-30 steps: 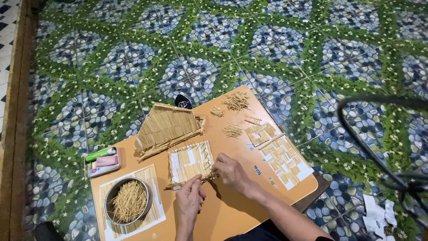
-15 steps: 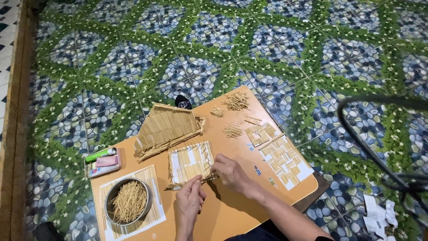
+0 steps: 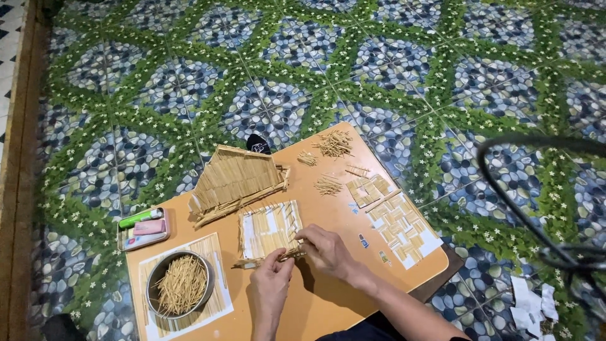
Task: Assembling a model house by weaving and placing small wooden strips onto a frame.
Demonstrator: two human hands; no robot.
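The worktop (image 3: 328, 303) is smooth orange-brown board with a dull sheen. The roof-shaped model (image 3: 237, 180) at its far edge is built of pale, matt wooden sticks, rough along the rims. The panel (image 3: 270, 227) near the middle is white paper partly covered with the same sticks. At the near left corner a round tin (image 3: 154, 284) of grey metal holds loose sticks. The floor (image 3: 379, 57) is glossy tile with a pebble and leaf print.

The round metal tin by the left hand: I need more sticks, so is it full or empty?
Partly full: the round metal tin holds a loose heap of thin wooden sticks, its inner wall still showing around them.
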